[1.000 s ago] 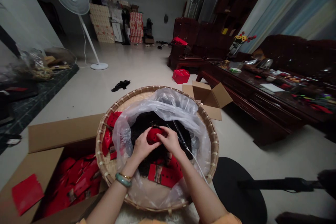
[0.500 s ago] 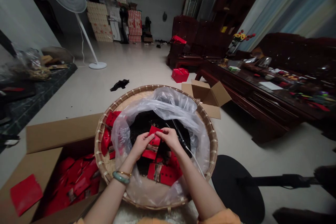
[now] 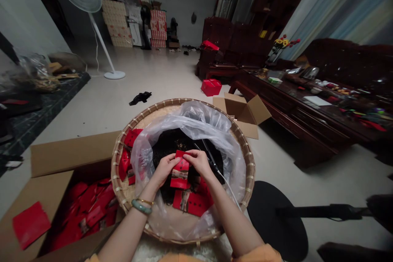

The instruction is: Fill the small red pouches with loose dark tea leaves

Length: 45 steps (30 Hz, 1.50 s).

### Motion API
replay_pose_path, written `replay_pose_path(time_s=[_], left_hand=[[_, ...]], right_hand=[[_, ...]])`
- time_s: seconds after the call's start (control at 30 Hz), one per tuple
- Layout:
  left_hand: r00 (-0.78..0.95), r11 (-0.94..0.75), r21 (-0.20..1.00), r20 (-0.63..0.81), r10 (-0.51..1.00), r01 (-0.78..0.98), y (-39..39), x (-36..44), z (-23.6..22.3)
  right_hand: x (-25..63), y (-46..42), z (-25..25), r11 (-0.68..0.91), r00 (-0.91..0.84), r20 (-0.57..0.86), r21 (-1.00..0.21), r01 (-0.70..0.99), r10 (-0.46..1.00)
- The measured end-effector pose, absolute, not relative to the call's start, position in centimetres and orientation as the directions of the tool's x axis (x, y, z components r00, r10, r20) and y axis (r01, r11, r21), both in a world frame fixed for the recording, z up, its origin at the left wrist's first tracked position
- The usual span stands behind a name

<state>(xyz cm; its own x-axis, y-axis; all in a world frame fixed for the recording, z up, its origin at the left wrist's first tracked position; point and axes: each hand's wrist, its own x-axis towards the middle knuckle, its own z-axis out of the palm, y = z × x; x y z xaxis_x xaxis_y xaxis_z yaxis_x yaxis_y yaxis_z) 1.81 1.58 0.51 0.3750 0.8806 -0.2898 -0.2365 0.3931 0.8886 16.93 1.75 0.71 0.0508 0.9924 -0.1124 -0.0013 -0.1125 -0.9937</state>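
Both hands pinch the upper end of a small red packet (image 3: 179, 174) with dark print and a picture band. My left hand (image 3: 166, 168) grips its left top corner, a jade-green bangle and a gold one on the wrist. On the right top corner is my right hand (image 3: 198, 161). Below them a clear plastic bag (image 3: 143, 172) lies opened in a round woven basket (image 3: 250, 159). Dark loose contents fill the bag, though their kind is unclear. More red packets (image 3: 192, 204) rest inside it, and a thin rod with a white cable (image 3: 227, 184) leans in at the right.
An open carton (image 3: 52, 188) full of red packets stands left of the basket. Beyond the basket are another open carton (image 3: 245, 110) and a red box (image 3: 211, 87). A black round stand base (image 3: 276, 217) is at right. A white fan (image 3: 114, 75) stands farther left.
The red packet in my hands has turned from a slant to nearly upright, its printed face now more squarely toward me. Both hands keep their pinch in almost the same place.
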Motion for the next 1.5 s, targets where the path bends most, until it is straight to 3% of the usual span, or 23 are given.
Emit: replay_pose_path(time_s=[0.2, 0.33, 0.4, 0.47, 0.57, 0.63, 0.73, 0.87, 1.03, 1.13, 1.23, 1.5], left_hand=[[0.460, 0.507, 0.850, -0.396, 0.795, -0.144, 0.9, 2.0, 0.8], [0.484, 0.552, 0.828, -0.446, 0.753, -0.096, 0.9, 1.9, 1.1], [0.478, 0.566, 0.818, -0.460, 0.748, -0.098, 1.0, 1.7, 1.1], [0.458, 0.568, 0.813, -0.461, 0.760, -0.125, 1.2, 1.6, 1.1], [0.427, 0.557, 0.813, -0.447, 0.786, -0.172, 1.3, 1.5, 1.1], [0.419, 0.545, 0.817, -0.436, 0.796, -0.186, 1.3, 1.5, 1.0], [0.417, 0.533, 0.823, -0.422, 0.805, -0.196, 1.3, 1.6, 0.9], [0.413, 0.527, 0.828, -0.420, 0.808, -0.189, 1.4, 1.5, 0.7], [0.400, 0.533, 0.826, -0.434, 0.807, -0.180, 1.4, 1.3, 1.0], [0.416, 0.536, 0.831, -0.438, 0.797, -0.153, 1.4, 1.5, 1.1], [0.458, 0.523, 0.845, -0.422, 0.783, -0.115, 1.2, 1.7, 0.9], [0.491, 0.501, 0.865, -0.419, 0.763, -0.040, 0.8, 1.8, 0.5]], right_hand=[[16.2, 1.8, 0.6, 0.017, 0.075, 0.034, -0.975, 0.222, 0.997], [17.1, 2.4, 1.0, -0.009, 0.137, 0.029, -0.962, 0.274, 0.990], [18.1, 2.5, 1.2, -0.007, 0.202, 0.077, -0.923, 0.385, 0.976], [19.3, 2.2, 1.5, 0.013, 0.224, 0.187, -0.796, 0.605, 0.956], [20.9, 1.5, 1.4, -0.077, 0.210, 0.243, -0.464, 0.882, 0.947], [21.6, 1.3, 1.0, -0.156, 0.216, 0.173, -0.307, 0.939, 0.961], [22.0, 1.4, 0.3, -0.184, 0.205, 0.078, -0.221, 0.958, 0.976], [22.4, 2.1, 0.0, -0.183, 0.205, 0.039, -0.313, 0.932, 0.978], [23.2, 1.8, 2.0, -0.004, 0.001, -0.004, -0.719, 0.695, 1.000], [23.1, 1.2, 3.9, -0.009, -0.189, -0.122, -0.861, 0.508, 0.974], [22.4, 1.2, 5.0, -0.032, -0.290, -0.190, -0.880, 0.474, 0.938], [20.8, 1.8, 5.3, 0.052, -0.342, -0.129, -0.879, 0.473, 0.931]])
